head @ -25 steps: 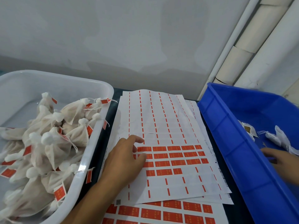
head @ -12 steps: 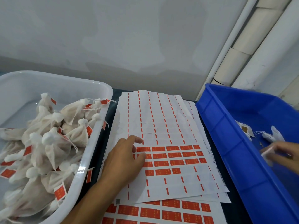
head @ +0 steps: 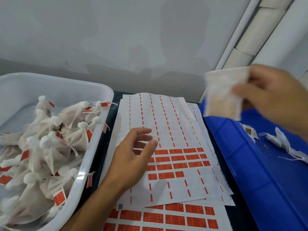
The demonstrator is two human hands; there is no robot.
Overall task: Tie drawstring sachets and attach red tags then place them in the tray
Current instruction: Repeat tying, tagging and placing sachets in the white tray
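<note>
Sachet (head: 223, 95) hangs upright in the right hand (head: 273, 95), pinched at its side, above the blue bin (head: 250, 164). Left hand (head: 131, 157), loosely open over the tag sheet (head: 166, 117), waits lower left; the sachet must travel there.

Light is even and soft, fairly bright, no hard shadows; it seems to come from above. A weak glare line runs on the rim of the white tray (head: 93, 157) at approx. 8 o'clock. The right hand (head: 273, 97) and the sachet (head: 223, 95) it holds at 2 o'clock are motion-blurred. The left hand (head: 131, 162) is sharp. Wide-angle lens bends the pipes (head: 246, 40) at 1 o'clock.
</note>
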